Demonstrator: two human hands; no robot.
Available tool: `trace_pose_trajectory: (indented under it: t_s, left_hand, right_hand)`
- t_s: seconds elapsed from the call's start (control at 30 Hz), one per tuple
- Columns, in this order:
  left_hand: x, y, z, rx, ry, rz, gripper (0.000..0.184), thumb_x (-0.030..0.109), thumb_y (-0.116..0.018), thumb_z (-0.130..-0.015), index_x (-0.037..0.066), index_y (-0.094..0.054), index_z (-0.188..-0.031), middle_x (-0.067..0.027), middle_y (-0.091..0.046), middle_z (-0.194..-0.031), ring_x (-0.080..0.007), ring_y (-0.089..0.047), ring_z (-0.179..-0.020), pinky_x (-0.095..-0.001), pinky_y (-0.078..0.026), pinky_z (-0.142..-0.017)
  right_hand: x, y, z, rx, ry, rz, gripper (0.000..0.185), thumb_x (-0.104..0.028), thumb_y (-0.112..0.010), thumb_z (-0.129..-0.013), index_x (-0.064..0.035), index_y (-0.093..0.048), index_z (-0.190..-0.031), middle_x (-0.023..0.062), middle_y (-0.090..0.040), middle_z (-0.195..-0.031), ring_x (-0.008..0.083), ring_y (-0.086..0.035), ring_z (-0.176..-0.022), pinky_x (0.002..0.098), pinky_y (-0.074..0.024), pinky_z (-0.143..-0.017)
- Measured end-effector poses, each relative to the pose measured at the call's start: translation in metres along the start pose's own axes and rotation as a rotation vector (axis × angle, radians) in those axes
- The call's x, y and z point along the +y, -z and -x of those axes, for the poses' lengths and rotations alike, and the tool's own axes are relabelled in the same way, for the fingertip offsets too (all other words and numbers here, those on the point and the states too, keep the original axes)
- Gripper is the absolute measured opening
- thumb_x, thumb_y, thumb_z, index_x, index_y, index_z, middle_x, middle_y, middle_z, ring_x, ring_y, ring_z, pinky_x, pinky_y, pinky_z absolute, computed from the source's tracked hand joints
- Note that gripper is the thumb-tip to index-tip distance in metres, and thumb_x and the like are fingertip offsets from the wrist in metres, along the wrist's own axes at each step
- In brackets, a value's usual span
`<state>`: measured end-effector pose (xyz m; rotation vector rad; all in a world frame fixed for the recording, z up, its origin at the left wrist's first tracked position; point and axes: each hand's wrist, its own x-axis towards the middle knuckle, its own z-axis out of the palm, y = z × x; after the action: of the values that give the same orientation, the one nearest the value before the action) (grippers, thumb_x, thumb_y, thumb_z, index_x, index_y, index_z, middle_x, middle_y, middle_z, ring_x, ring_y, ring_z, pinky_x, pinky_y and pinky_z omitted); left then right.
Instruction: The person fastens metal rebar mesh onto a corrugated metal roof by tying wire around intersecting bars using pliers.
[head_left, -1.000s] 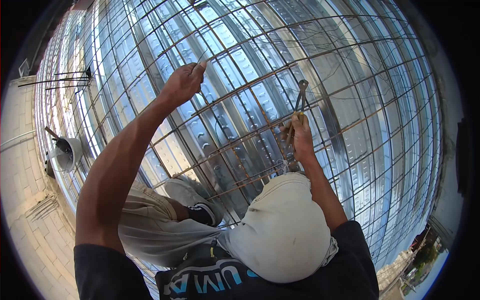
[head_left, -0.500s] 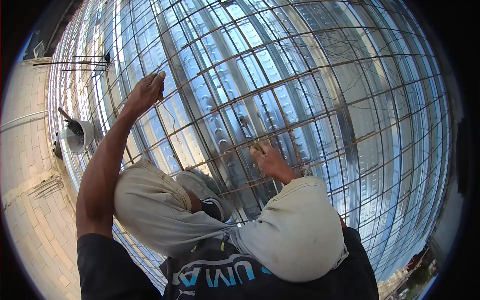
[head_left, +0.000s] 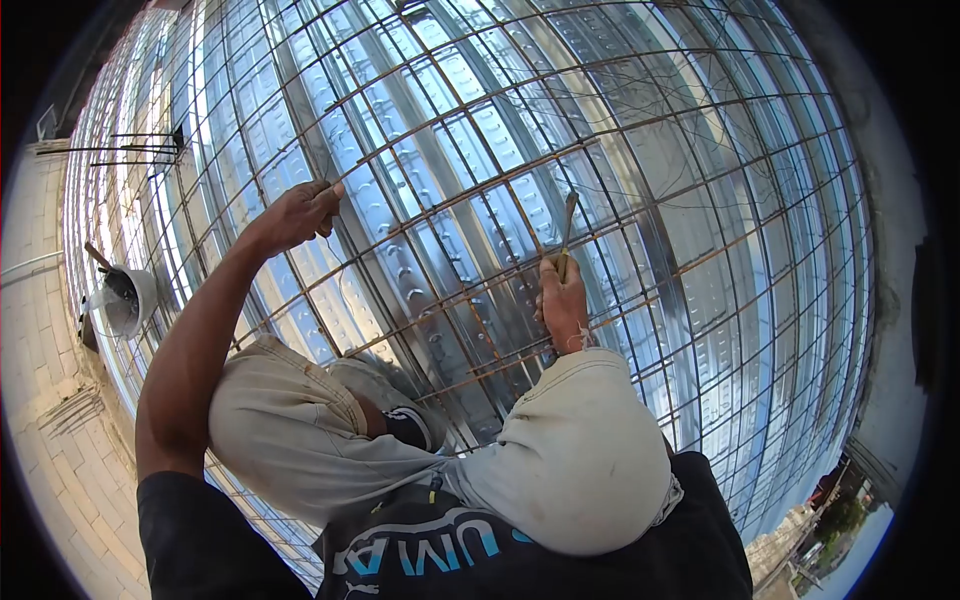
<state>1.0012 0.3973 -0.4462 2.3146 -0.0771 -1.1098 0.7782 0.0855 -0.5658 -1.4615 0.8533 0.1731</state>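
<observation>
My left hand (head_left: 300, 216) is closed in a pinch above the rusty rebar mesh (head_left: 470, 187). A short bit of thin wire (head_left: 327, 246) hangs below its fingers. In front of my bent knee, my right hand (head_left: 565, 308) is wrapped around a slim metal hand tool (head_left: 569, 222) with a yellowish handle. Its narrow tip points up and away from me over the mesh, and its exact kind cannot be made out. Under the bars lies ribbed, shiny metal decking (head_left: 415, 275).
A whitish bucket (head_left: 143, 300) with a handled tool in it stands at the left, beside a block wall (head_left: 75, 445). Bar ends (head_left: 120, 149) stick out above it. Loose wires (head_left: 640, 125) lie across the mesh at upper right. My shoe (head_left: 408, 425) is on the decking.
My right hand has moved right and slightly up, and the tool has swung to point nearly straight ahead. My left hand has come slightly lower. The view has shifted a little.
</observation>
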Motion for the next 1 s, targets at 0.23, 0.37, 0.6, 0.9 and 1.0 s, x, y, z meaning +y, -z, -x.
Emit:
trace_pose_trajectory:
  t_s: [0.23,0.37,0.6,0.9,1.0]
  left_hand:
    - [0.002,-0.001,0.001,-0.025,-0.053,-0.064,0.056,0.053,-0.04,-0.1,0.001,-0.059,-0.093,-0.0064,-0.059,-0.074,-0.0149,-0.058,-0.07,-0.0308,-0.048,-0.065]
    - [-0.009,-0.003,-0.006,-0.067,-0.02,0.009,0.058,0.054,-0.037,-0.1,0.001,-0.06,-0.094,-0.0085,-0.061,-0.077,-0.0179,-0.062,-0.074,-0.0332,-0.051,-0.065]
    - [0.031,-0.019,-0.002,-0.301,0.035,0.366,0.063,0.057,-0.035,-0.099,0.001,-0.057,-0.118,-0.0153,-0.061,-0.097,-0.0268,-0.066,-0.094,-0.0392,-0.056,-0.088]
    - [0.082,-0.059,-0.008,-0.492,-0.378,0.355,0.064,0.056,-0.03,-0.101,0.009,-0.042,-0.143,-0.0163,-0.061,-0.104,-0.0285,-0.058,-0.11,-0.0391,-0.047,-0.095]
    - [0.087,-0.052,0.001,-0.521,-0.361,0.386,0.063,0.054,-0.031,-0.101,0.009,-0.038,-0.146,-0.018,-0.059,-0.113,-0.0317,-0.056,-0.116,-0.0419,-0.044,-0.102]
  right_hand:
    - [0.003,-0.011,-0.005,-0.177,0.367,0.503,0.027,-0.023,-0.062,-0.09,-0.001,-0.058,-0.105,0.0131,-0.059,-0.085,0.0258,-0.06,-0.08,0.0389,-0.0482,-0.076]
    - [-0.027,-0.003,-0.023,-0.023,0.44,0.722,0.036,-0.02,-0.071,-0.083,-0.0005,-0.06,-0.112,0.0211,-0.06,-0.104,0.0352,-0.06,-0.097,0.0418,-0.0476,-0.085]
    - [-0.046,0.019,-0.052,0.173,0.79,0.902,0.043,-0.021,-0.069,-0.087,0.0018,-0.056,-0.122,0.0195,-0.06,-0.111,0.0343,-0.06,-0.102,0.0424,-0.0473,-0.09]
    - [-0.106,-0.058,0.028,-0.655,0.021,-0.126,0.037,-0.034,-0.054,-0.099,-0.0042,-0.054,-0.122,-0.0006,-0.052,-0.071,0.0088,-0.048,-0.057,0.0262,-0.042,-0.054]
    - [-0.09,-0.049,0.021,-0.68,-0.182,-0.446,0.028,-0.031,-0.052,-0.1,-0.009,-0.054,-0.117,-0.005,-0.035,-0.06,0.0063,-0.033,-0.048,0.0247,-0.0319,-0.046]
